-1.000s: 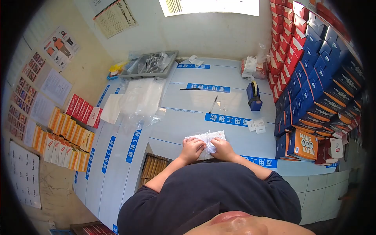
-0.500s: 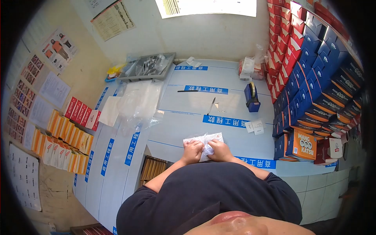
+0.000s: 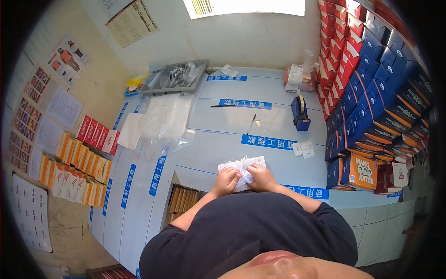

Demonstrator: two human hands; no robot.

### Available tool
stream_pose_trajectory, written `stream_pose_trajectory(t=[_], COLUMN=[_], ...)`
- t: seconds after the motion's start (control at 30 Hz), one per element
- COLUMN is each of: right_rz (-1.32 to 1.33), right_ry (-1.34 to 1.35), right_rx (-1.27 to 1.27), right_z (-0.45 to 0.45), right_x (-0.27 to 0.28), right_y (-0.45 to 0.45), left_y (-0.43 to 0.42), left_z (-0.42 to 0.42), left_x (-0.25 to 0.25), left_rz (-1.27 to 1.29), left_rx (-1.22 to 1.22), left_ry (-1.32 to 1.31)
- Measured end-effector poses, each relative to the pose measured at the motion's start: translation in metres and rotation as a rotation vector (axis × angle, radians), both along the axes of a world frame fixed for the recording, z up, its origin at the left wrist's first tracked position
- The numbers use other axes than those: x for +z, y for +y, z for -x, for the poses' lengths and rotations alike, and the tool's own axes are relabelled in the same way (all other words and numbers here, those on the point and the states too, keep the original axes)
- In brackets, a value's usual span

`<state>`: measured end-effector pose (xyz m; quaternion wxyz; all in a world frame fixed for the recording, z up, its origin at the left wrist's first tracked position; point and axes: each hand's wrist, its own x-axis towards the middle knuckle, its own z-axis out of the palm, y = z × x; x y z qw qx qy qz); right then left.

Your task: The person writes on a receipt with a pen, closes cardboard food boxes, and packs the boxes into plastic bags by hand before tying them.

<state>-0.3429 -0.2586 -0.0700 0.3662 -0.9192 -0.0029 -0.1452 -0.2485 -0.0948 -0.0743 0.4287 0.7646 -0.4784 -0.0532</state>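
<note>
My left hand (image 3: 226,181) and my right hand (image 3: 261,177) are close together at the near edge of the table, just in front of my chest. Between them is a crumpled, white, semi-clear plastic bag (image 3: 243,168), bunched at its middle. Fingers of both hands are curled and pinch its gathered part. A flat white sheet or packet (image 3: 224,165) with faint print spreads out beneath the bunched plastic; whether it is one piece with the bag I cannot tell.
A blue tape dispenser (image 3: 300,113), pen (image 3: 252,123), black stick (image 3: 223,106) and paper slips (image 3: 304,149) lie beyond my hands. Stacked blue boxes (image 3: 360,107) rise on the right. Clear plastic bags (image 3: 166,123) and a grey tray (image 3: 200,74) are at left.
My hands have shifted slightly apart, and more of the crumpled white plastic shows fanned out between them. The things on the table have stayed put.
</note>
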Motion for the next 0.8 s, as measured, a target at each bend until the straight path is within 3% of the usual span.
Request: stream_pose_trajectory(t=[0.17, 0.4, 0.57, 0.8], right_rz=[0.017, 0.021, 0.013, -0.008], right_ry=[-0.031, -0.041, -0.055, -0.049], right_rx=[0.003, 0.003, 0.006, 0.007], right_z=[0.001, 0.001, 0.001, 0.001], right_x=[0.001, 0.001, -0.003, -0.004], right_y=[0.001, 0.001, 0.001, 0.000], left_y=[0.003, 0.007, 0.006, 0.003], left_z=[-0.002, -0.002, 0.001, 0.003], left_x=[0.000, 0.001, 0.001, -0.015], left_rz=[0.111, 0.037, -0.086, -0.076], left_rx=[-0.058, -0.076, -0.067, 0.023], left_ry=[0.109, 0.123, -0.085, -0.060])
